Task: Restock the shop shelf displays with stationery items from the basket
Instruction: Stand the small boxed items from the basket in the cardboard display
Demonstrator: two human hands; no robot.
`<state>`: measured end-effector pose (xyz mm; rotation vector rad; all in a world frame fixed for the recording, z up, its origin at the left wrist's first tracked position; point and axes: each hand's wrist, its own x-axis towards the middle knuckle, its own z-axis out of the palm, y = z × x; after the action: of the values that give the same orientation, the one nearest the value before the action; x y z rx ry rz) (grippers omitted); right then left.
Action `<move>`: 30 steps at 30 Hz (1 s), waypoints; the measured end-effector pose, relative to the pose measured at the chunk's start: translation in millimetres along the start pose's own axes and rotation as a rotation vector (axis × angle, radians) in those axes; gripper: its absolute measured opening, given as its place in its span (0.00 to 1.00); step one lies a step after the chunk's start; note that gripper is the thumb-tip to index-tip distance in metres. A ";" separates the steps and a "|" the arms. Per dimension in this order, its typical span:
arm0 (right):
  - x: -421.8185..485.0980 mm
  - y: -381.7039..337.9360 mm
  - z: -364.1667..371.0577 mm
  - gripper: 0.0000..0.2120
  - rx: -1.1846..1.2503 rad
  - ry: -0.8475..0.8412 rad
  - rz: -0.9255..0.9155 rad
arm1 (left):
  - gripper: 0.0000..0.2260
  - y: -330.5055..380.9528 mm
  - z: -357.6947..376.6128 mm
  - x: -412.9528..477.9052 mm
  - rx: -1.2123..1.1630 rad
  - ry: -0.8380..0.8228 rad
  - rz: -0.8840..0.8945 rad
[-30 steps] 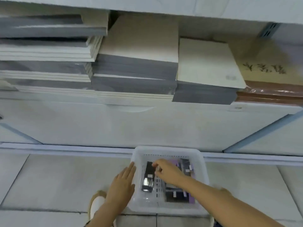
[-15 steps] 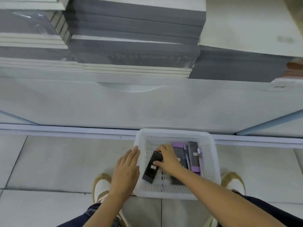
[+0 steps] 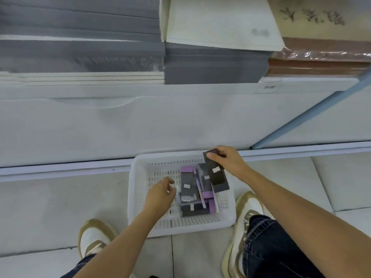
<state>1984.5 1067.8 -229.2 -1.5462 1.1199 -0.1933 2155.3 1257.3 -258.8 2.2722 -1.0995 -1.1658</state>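
A dark flat packet (image 3: 216,173) with a small white label is pinched at its far end between the thumb and curled fingers of the right hand (image 3: 228,161). It is held lifted over the far right corner of the white basket (image 3: 138,165), with its lower end slanting down above the basket's right edge. More dark and purple packets (image 3: 188,186), each labelled in white, are piled in the right half of the basket, and a thin purple pen (image 3: 197,184) is seen lying across them. The left hand (image 3: 160,194) is held over the basket's left half, just beside the pile, with its fingers loosely curled; nothing is seen in its grasp. The basket is set on the tiled floor (image 3: 60,207), against the foot of a white shelf unit (image 3: 140,121), between two tan and white shoes (image 3: 92,235). On the shelf above, grey paper stacks (image 3: 80,47) are laid side by side at the left, a cream pad (image 3: 220,23) is placed on the middle stack, and a brown wrapped stack (image 3: 321,64) is kept at the right edge.
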 end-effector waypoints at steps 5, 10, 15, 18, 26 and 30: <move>-15.4 31.3 -12.3 0.08 -0.172 0.070 0.027 | 0.21 11.1 40.2 23.7 -0.100 -0.084 -0.098; -17.5 39.6 -6.8 0.07 -0.123 0.094 0.039 | 0.26 17.6 58.2 44.0 -0.263 -0.044 -0.241; -17.2 41.2 -5.1 0.06 -0.110 0.095 0.039 | 0.23 21.3 73.0 53.8 -0.187 0.072 -0.271; -17.6 41.2 -5.4 0.06 -0.102 0.095 0.033 | 0.20 22.8 77.3 54.7 -0.158 0.114 -0.269; -17.9 35.7 -7.3 0.10 -0.037 0.078 0.038 | 0.08 24.0 56.7 49.9 -0.295 0.089 -0.230; -18.9 23.9 2.6 0.08 0.046 0.008 0.017 | 0.04 21.8 30.8 36.0 -0.607 -0.028 -0.101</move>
<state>1963.4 1086.1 -241.8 -1.4956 1.1270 -0.2120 2133.0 1216.6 -282.6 1.8496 -0.5354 -1.3482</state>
